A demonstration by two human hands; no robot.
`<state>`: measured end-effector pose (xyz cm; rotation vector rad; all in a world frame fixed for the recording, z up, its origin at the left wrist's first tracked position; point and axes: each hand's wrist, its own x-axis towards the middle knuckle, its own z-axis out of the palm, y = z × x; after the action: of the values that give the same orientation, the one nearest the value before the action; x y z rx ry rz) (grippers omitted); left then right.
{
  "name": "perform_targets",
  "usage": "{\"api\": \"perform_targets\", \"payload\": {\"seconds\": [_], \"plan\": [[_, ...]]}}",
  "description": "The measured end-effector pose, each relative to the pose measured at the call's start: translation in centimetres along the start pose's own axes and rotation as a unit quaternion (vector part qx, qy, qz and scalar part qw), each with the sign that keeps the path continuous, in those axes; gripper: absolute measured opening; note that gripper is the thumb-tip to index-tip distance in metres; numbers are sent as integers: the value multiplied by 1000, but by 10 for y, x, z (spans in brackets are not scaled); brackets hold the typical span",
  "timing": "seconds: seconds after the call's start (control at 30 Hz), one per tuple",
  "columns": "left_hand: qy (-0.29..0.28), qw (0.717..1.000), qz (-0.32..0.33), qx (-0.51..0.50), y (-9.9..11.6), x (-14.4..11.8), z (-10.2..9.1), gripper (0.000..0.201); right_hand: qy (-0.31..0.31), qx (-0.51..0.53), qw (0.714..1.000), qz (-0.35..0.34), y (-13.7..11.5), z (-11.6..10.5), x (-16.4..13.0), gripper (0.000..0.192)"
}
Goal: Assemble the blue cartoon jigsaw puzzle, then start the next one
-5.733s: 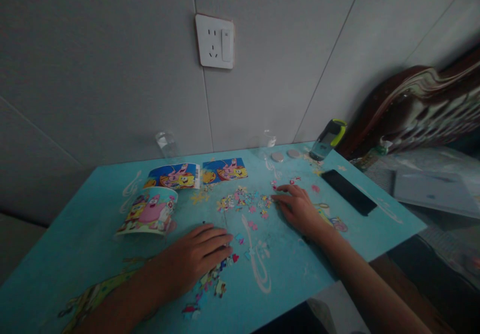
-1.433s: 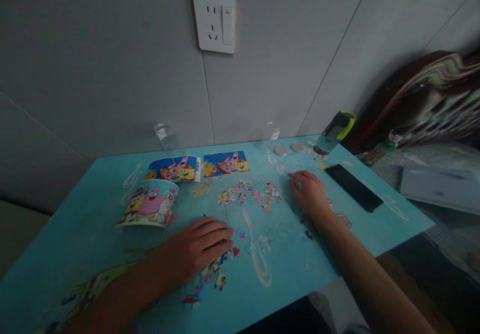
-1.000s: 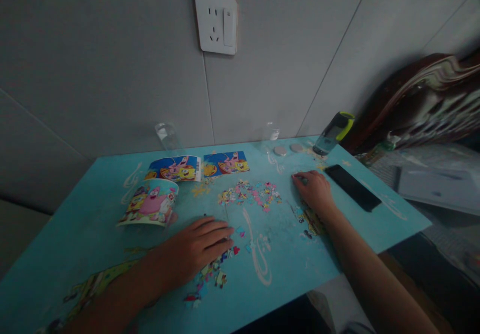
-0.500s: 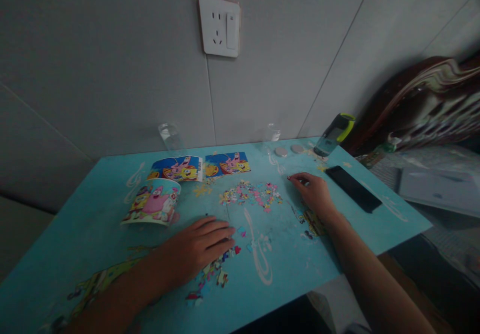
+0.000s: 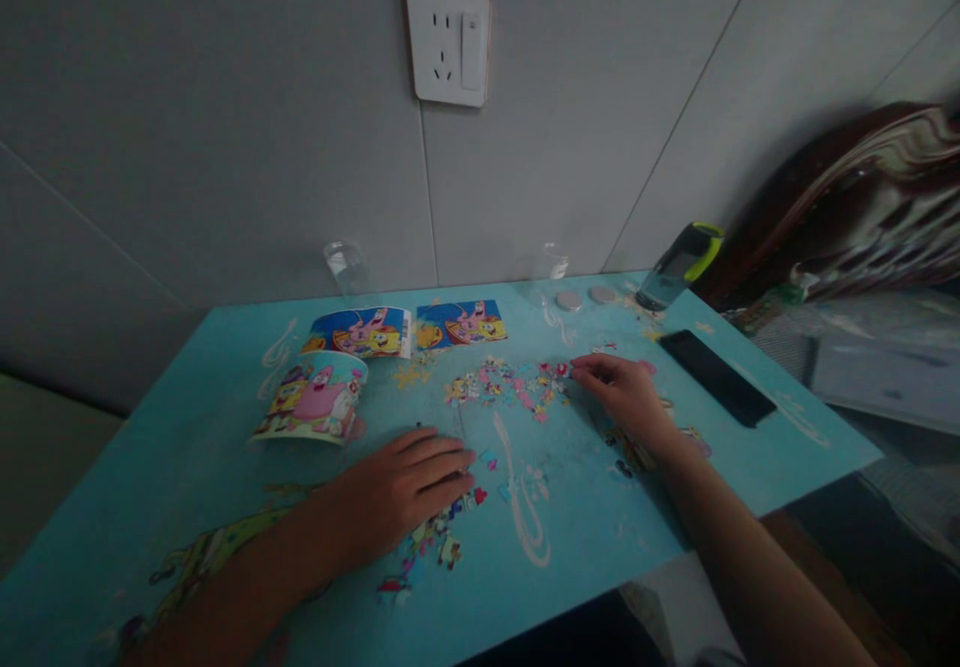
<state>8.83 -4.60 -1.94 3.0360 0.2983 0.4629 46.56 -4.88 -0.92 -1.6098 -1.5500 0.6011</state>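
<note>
My right hand (image 5: 624, 395) is closed in a pinch at the right end of a loose heap of small jigsaw pieces (image 5: 501, 381). A small red puzzle piece (image 5: 562, 370) shows at its fingertips. My left hand (image 5: 411, 481) lies flat with its fingers stretched out, palm down. It partly covers a second heap of puzzle pieces (image 5: 448, 550) nearer the front edge. Behind that hand stands a curved cartoon card (image 5: 322, 399). Two flat cartoon picture cards, a left one (image 5: 360, 333) and a right one (image 5: 463, 325), lie at the back.
The light blue table (image 5: 585, 537) has printed cartoon figures and meets a grey wall. Along the back are two clear containers, left (image 5: 346, 269) and right (image 5: 551, 272), two round lids (image 5: 568, 300) and a dark bottle (image 5: 679, 267). A black phone (image 5: 716, 377) lies at the right.
My right hand has moved slightly left and down to the back heap, where a red piece now shows at its fingertips. My left hand stays flat in place. The camera view has shifted a little.
</note>
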Motion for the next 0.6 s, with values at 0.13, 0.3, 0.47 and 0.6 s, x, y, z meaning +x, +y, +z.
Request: {"api": "perform_targets", "payload": {"seconds": [0.13, 0.3, 0.47, 0.6], "plan": [[0, 1000, 0, 0, 0, -1, 0, 40, -3, -7, 1000, -1, 0, 1, -2, 32], [4, 1000, 0, -8, 0, 1, -1, 40, -12, -16, 1000, -2, -1, 3, -3, 30], [4, 1000, 4, -5, 0, 2, -2, 39, -22, -30, 999, -2, -1, 3, -3, 29], [-1, 1000, 2, 1, 0, 2, -3, 39, -18, -52, 998, -4, 5, 3, -3, 28]]}}
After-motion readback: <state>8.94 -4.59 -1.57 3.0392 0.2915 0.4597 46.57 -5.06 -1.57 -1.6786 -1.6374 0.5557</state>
